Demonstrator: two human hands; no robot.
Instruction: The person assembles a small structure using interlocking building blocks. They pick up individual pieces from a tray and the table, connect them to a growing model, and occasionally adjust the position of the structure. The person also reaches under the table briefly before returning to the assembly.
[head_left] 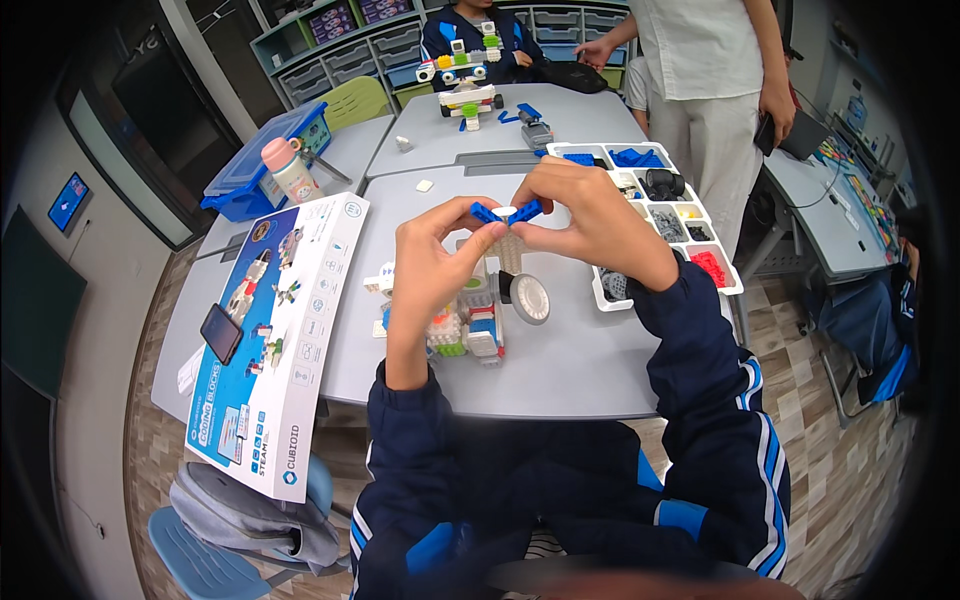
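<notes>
My left hand (438, 258) and my right hand (585, 218) are raised close together over the table. Each pinches one side of a small piece with blue arms (526, 211) and a white middle, at the top of a pale studded beam (511, 252). Below my hands stands a building-block model (455, 328) in white, grey, green, orange and blue. A round white wheel (530, 299) with a dark hub sits at its right side. My fingers partly hide the blue piece, and my left hand covers part of the model.
At my right lies a white sorting tray (735, 278) of blocks. A large box (325, 300) with a phone (221, 333) on it leans at left, near a pink bottle (290, 172) and blue bin (250, 165). Another model (468, 97) stands across, by two people.
</notes>
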